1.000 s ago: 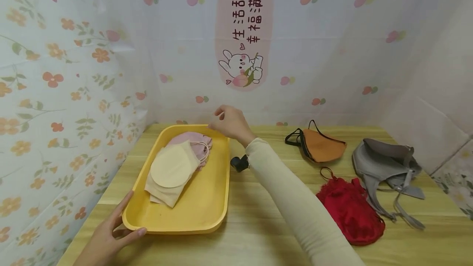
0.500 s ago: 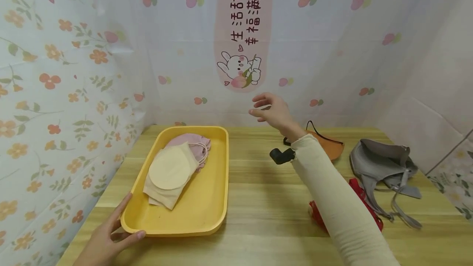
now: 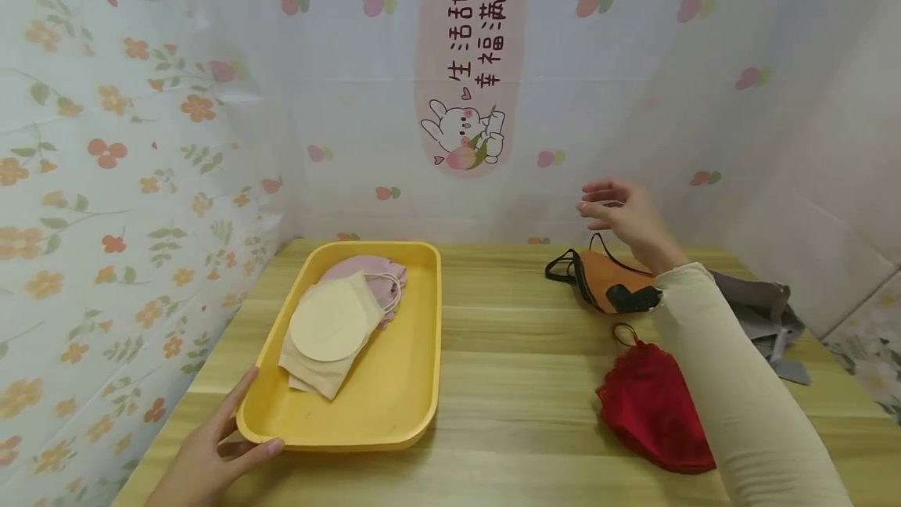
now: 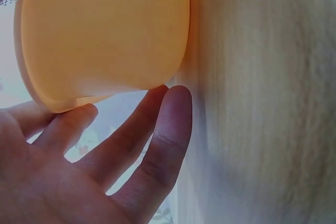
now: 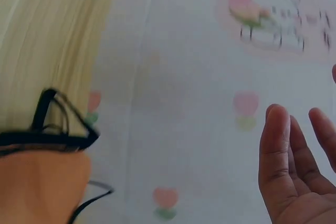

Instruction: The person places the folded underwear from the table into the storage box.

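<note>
My left hand (image 3: 211, 448) holds the near left corner of a yellow plastic tray (image 3: 435, 319), thumb on the near rim and fingers along the side. In the left wrist view, the fingers (image 4: 152, 166) spread against the tray's outer wall (image 4: 105, 30). Inside the tray lie a cream cloth piece with a round panel (image 3: 331, 327) and a mauve cloth piece with looped cords (image 3: 362, 265). My right hand (image 3: 629, 221) hovers with loose, parted fingers above an orange pouch-like mask with black straps (image 3: 612, 268). Nothing is between those fingers (image 5: 275, 145) in the right wrist view.
A red satin cloth piece with a loop (image 3: 651, 409) lies at the right, partly behind my sleeve. Beyond it is a grey cloth item with straps (image 3: 760, 315), also partly covered. Patterned curtains (image 3: 338, 100) stand behind and left of the wooden table (image 3: 507, 382).
My right hand has moved from the tray's far right rim across to the right, over the orange item, its fingers loosening. The left hand and the tray stay in place.
</note>
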A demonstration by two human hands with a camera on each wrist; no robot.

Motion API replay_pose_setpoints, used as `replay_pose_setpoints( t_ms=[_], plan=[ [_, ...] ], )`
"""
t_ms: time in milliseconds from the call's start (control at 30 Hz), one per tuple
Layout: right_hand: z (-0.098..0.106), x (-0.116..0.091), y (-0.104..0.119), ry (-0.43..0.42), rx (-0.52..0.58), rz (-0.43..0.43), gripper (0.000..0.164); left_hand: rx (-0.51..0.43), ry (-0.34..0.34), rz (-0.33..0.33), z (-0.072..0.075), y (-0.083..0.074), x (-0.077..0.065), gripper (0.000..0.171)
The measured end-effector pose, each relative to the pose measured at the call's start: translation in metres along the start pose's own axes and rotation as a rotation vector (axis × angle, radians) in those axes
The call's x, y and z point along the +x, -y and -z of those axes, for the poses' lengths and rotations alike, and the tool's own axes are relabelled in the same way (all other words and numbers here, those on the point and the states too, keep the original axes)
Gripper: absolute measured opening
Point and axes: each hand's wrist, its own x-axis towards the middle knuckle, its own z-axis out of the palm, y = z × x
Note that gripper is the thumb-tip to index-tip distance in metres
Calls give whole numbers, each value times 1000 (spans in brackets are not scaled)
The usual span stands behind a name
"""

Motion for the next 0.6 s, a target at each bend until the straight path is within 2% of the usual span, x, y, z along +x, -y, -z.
replay_pose_setpoints(
  t_ms=[100, 200, 300, 367, 467, 600],
  plan=[
    [22, -3, -20, -49, 105, -43, 38, 3, 4, -17, -2, -2, 2, 100],
    [38, -7, -41, -85, 262, -83, 31, -9, 5, -1, -3, -4, 3, 100],
    [48, -15, -63, -105, 337, -136, 26, -9, 3, 28, -3, -5, 1, 101],
    [54, -22, -79, -112, 323, -176, 25, -14, 1, 30, -3, -4, 0, 102],
    [60, -30, -103, -126, 199, -227, 23, -30, 21, 72, -2, -3, 0, 105],
    [64, -38, -124, -117, 56, -338, 38, -54, 54, 144, 1, -3, 0, 107]
  ],
)
